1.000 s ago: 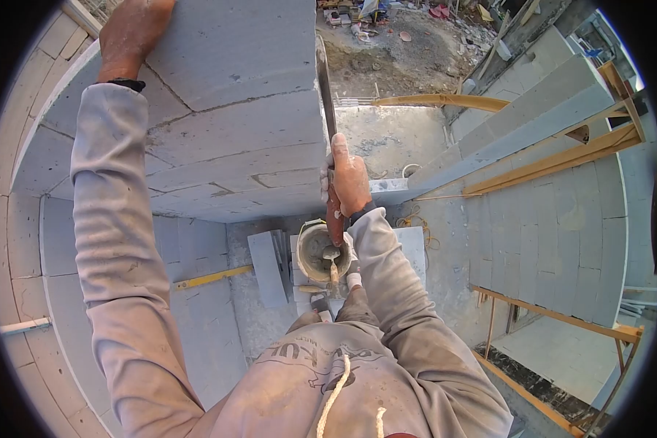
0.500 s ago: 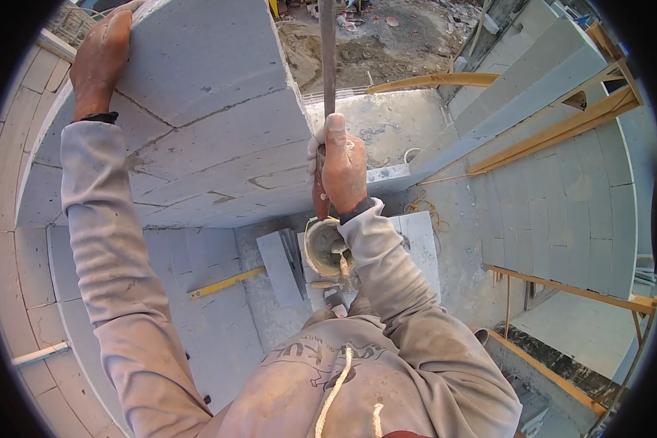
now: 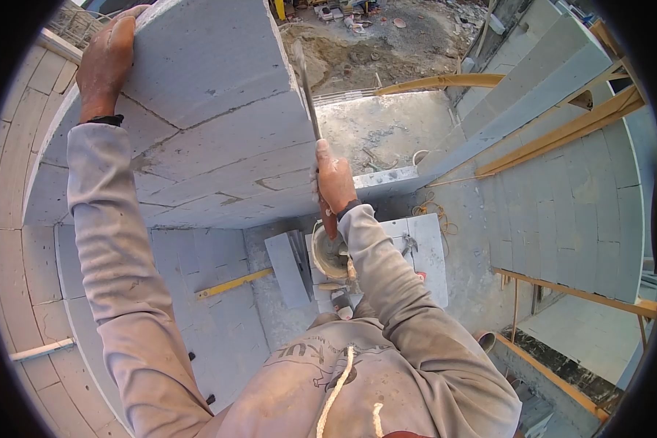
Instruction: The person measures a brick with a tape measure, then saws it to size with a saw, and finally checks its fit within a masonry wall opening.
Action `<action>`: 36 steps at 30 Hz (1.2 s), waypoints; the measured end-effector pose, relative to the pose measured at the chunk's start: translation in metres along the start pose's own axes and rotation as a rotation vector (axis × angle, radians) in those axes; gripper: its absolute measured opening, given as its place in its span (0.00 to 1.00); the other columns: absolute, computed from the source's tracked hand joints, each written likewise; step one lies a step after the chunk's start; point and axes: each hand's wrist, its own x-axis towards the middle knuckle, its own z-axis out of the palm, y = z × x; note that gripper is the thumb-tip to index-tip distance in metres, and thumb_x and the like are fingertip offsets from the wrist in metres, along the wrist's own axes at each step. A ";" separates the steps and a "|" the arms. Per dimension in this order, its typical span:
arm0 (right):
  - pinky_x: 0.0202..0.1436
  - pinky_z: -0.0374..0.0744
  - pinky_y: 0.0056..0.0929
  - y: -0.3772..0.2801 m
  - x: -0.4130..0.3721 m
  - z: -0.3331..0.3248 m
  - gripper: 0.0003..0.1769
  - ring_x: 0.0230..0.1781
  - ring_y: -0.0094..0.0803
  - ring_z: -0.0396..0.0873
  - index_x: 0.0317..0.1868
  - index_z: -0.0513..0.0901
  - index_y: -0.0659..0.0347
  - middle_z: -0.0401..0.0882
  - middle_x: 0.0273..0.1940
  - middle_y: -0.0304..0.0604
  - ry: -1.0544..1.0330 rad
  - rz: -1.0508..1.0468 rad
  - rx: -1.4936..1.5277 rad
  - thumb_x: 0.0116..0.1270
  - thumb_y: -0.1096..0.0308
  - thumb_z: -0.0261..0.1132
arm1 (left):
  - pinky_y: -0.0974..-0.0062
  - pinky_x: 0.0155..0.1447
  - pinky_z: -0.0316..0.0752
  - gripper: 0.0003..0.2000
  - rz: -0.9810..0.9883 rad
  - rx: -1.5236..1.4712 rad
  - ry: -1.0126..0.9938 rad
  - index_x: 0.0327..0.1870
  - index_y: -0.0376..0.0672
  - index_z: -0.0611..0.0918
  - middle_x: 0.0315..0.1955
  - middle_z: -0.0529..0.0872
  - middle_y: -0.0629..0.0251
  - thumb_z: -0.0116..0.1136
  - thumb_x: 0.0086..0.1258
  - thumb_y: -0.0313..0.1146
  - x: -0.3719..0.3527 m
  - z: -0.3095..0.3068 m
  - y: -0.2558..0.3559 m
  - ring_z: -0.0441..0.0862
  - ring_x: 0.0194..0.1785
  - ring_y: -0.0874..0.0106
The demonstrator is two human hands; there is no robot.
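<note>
My left hand (image 3: 107, 62) is closed over the upper edge of a grey aerated concrete block (image 3: 208, 47) at the top of the wall, its thumb on the near face and its fingers partly hidden behind. My right hand (image 3: 334, 177) is wrapped round the brown wooden handle of a hand saw (image 3: 308, 91). Its long grey blade points up and away, close along the wall's rough right end. Below that hand stands a bucket (image 3: 318, 255) of grey mortar with a wooden-handled tool in it.
A yellow spirit level (image 3: 233, 283) leans at the lower left. Loose blocks (image 3: 287, 270) stand beside the bucket, and a pale slab (image 3: 429, 255) lies to its right. Yellow cord (image 3: 439, 212) is on the floor. Timber beams (image 3: 562, 131) brace the right-hand wall.
My right hand has drawn the saw down and towards me, and the blade now tilts left with its tip in sight. My left hand stays on the block; the view has shifted slightly.
</note>
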 end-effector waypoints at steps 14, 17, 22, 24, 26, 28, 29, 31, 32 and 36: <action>0.12 0.67 0.27 0.009 0.005 -0.011 0.35 0.11 0.26 0.69 0.26 0.76 0.63 0.69 0.15 0.37 -0.032 0.391 -0.043 0.74 0.38 0.48 | 0.70 0.64 0.69 0.22 -0.013 0.027 0.040 0.54 0.48 0.83 0.60 0.81 0.64 0.36 0.73 0.43 0.003 0.000 0.001 0.79 0.60 0.63; 0.13 0.68 0.25 -0.018 -0.004 -0.013 0.38 0.09 0.28 0.69 0.20 0.75 0.62 0.70 0.13 0.40 -0.053 0.212 0.058 0.74 0.35 0.46 | 0.71 0.64 0.69 0.22 -0.072 -0.059 -0.039 0.54 0.49 0.83 0.60 0.82 0.65 0.36 0.72 0.43 0.000 0.010 -0.019 0.79 0.60 0.64; 0.13 0.69 0.26 -0.007 0.000 -0.005 0.39 0.09 0.28 0.69 0.19 0.74 0.62 0.70 0.13 0.39 -0.015 -0.057 0.062 0.74 0.35 0.45 | 0.72 0.64 0.69 0.22 0.081 0.174 -0.031 0.55 0.49 0.83 0.60 0.81 0.65 0.35 0.72 0.42 0.003 0.006 -0.024 0.79 0.60 0.63; 0.13 0.69 0.26 0.013 0.005 -0.011 0.39 0.09 0.29 0.69 0.20 0.74 0.62 0.70 0.13 0.39 -0.023 0.162 -0.070 0.74 0.35 0.46 | 0.72 0.63 0.69 0.22 0.110 0.072 0.024 0.53 0.48 0.83 0.60 0.81 0.65 0.35 0.72 0.42 0.002 0.004 -0.013 0.79 0.60 0.62; 0.13 0.69 0.26 0.011 0.008 -0.010 0.38 0.09 0.29 0.69 0.21 0.74 0.63 0.69 0.13 0.39 -0.015 0.387 -0.069 0.74 0.36 0.46 | 0.73 0.63 0.69 0.22 0.000 -0.019 0.037 0.53 0.48 0.83 0.61 0.81 0.65 0.35 0.72 0.42 0.005 -0.006 0.006 0.79 0.60 0.62; 0.14 0.69 0.26 -0.006 -0.002 -0.014 0.38 0.10 0.28 0.69 0.21 0.74 0.63 0.69 0.13 0.39 -0.042 0.309 0.016 0.74 0.36 0.46 | 0.73 0.63 0.69 0.22 -0.116 -0.126 -0.018 0.53 0.47 0.83 0.61 0.80 0.65 0.35 0.72 0.42 -0.003 -0.001 0.010 0.79 0.60 0.61; 0.14 0.68 0.26 -0.022 -0.001 -0.016 0.38 0.10 0.27 0.70 0.21 0.75 0.63 0.69 0.14 0.39 -0.077 0.196 0.099 0.74 0.36 0.46 | 0.73 0.63 0.69 0.22 -0.088 -0.148 -0.022 0.53 0.46 0.83 0.60 0.81 0.65 0.35 0.72 0.43 0.000 0.000 0.003 0.79 0.60 0.61; 0.14 0.68 0.26 -0.032 -0.002 -0.014 0.38 0.11 0.27 0.70 0.21 0.74 0.63 0.68 0.14 0.38 -0.097 0.099 0.195 0.74 0.36 0.47 | 0.72 0.63 0.69 0.22 -0.061 -0.157 -0.030 0.52 0.46 0.83 0.60 0.81 0.65 0.35 0.72 0.43 0.000 -0.001 -0.001 0.78 0.60 0.60; 0.14 0.68 0.25 -0.022 0.000 -0.010 0.38 0.10 0.27 0.70 0.20 0.74 0.63 0.69 0.13 0.38 -0.057 0.009 0.183 0.74 0.36 0.46 | 0.72 0.63 0.69 0.22 -0.009 -0.046 -0.018 0.52 0.45 0.83 0.60 0.81 0.64 0.35 0.72 0.42 -0.001 -0.001 -0.001 0.79 0.60 0.60; 0.13 0.68 0.26 0.013 0.011 -0.005 0.38 0.10 0.27 0.70 0.20 0.75 0.62 0.70 0.13 0.39 -0.015 0.254 -0.023 0.74 0.37 0.47 | 0.69 0.63 0.69 0.21 0.038 -0.019 0.027 0.52 0.45 0.83 0.59 0.82 0.63 0.35 0.73 0.40 0.000 0.000 0.002 0.79 0.58 0.59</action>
